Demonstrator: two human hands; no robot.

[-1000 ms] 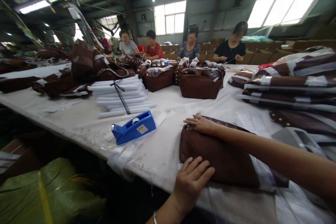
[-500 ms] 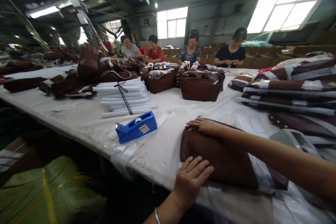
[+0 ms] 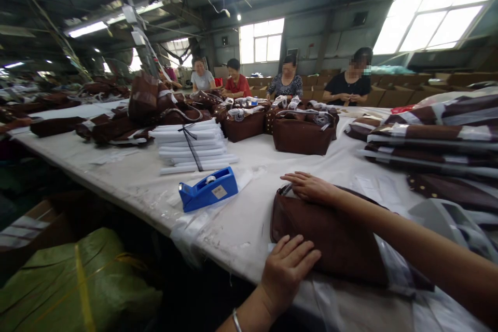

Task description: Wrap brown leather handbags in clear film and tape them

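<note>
A brown handbag point(image 3: 327, 233) lies flat on the white table point(image 3: 128, 176) in front of me, its right end inside a clear plastic sleeve point(image 3: 400, 275). My left hand point(image 3: 288, 267) rests flat on the bag's near edge, fingers stretched out. My right hand point(image 3: 311, 187) lies flat on the bag's far top edge, fingers extended, holding nothing. A blue tape dispenser point(image 3: 208, 189) sits to the left of the bag.
A tied stack of white sheets point(image 3: 192, 148) lies behind the dispenser. More brown bags point(image 3: 301, 135) stand mid-table, and bagged ones point(image 3: 439, 135) are piled at right. Several people sit at the far end. A green sack point(image 3: 78, 285) lies below the table's edge.
Both hands stay flat on the bag. The view has tilted up and shifted slightly right, so everything sits a little farther right in the picture.
</note>
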